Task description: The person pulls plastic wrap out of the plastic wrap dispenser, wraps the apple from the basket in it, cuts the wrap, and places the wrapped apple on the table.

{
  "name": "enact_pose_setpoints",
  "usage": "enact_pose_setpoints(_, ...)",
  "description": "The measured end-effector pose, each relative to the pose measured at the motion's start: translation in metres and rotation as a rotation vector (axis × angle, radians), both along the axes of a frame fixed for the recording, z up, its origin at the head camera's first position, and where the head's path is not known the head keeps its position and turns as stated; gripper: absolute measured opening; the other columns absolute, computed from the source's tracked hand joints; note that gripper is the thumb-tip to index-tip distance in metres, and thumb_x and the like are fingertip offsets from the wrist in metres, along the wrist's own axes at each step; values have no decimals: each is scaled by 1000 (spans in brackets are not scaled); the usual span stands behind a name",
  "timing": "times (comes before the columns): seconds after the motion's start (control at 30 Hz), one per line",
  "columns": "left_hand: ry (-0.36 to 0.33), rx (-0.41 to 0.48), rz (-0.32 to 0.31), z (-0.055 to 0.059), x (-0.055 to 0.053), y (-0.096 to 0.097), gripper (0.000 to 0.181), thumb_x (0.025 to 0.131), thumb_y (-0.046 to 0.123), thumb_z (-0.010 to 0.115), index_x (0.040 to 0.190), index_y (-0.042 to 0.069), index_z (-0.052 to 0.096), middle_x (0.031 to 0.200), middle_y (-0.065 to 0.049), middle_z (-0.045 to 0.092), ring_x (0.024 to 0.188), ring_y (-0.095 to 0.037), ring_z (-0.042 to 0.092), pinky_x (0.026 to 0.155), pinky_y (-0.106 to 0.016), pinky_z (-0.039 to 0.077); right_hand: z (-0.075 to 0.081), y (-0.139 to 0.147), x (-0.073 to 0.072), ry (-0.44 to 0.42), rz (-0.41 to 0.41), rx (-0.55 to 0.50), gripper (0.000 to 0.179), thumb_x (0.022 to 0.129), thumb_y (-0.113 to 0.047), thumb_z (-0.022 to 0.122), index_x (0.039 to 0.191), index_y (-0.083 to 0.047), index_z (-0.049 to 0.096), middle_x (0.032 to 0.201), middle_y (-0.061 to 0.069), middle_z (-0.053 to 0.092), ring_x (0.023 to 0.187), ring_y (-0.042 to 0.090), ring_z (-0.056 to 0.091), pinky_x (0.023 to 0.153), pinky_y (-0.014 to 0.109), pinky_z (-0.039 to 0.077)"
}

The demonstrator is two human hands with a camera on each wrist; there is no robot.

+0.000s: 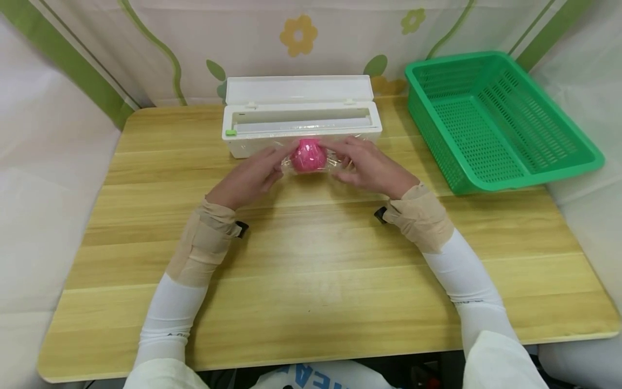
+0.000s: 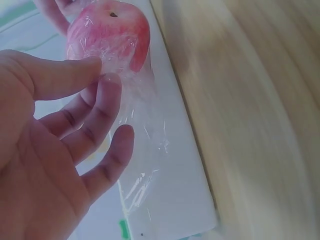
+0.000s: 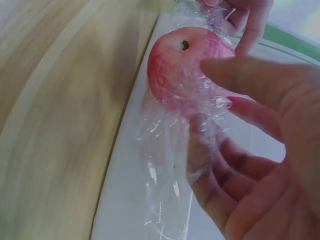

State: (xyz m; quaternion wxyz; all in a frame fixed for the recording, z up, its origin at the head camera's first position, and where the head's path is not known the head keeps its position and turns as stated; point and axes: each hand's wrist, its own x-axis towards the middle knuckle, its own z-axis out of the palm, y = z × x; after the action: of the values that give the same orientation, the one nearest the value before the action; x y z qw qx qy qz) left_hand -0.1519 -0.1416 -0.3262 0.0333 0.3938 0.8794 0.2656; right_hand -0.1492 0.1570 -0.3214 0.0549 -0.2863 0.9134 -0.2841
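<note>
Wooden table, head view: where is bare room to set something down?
Bare: table between left forearm and right forearm, and left of the white box. Crowded: back centre, with left hand, right hand, wrapped apple and box; back right, green basket.

At two o'clock of the light-brown wooden table (image 1: pixel 316 286) I see one green rectangular plastic basket (image 1: pixel 486 140); at twelve o'clock, a white flower-printed cloth (image 1: pixel 342 35).
</note>
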Motion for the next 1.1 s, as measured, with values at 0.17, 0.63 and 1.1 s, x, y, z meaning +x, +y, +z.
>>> enact_pose_setpoints(0.17, -23, -29, 12, 2, 2, 3, 76, 103, -4, 60, 168, 15, 26, 118, -22, 64, 99, -30, 57, 93, -44, 56, 1, 1, 0, 23, 18, -20, 65, 103, -5, 66, 160, -27, 46, 117, 7, 71, 95, 19, 64, 84, 34, 58)
enact_pose_setpoints(0.63, 51, -58, 116, 2, 8, 13, 86, 95, -4, 73, 167, 15, 30, 111, -18, 60, 92, -29, 55, 84, -41, 55, 1, -3, 7, 62, -53, 46, 88, 92, -9, 82, 165, -30, 38, 116, 13, 54, 104, 27, 63, 87, 39, 60)
enact_pose_setpoints(1.1, 254, -96, 169, 0, 15, 16, 74, 94, 1, 78, 158, 11, 43, 109, -18, 62, 83, -28, 57, 75, -37, 58, -13, -11, 12, 396, -37, 60, 74, 88, 0, 84, 154, -14, 53, 124, 17, 48, 78, 28, 62, 70, 35, 61)
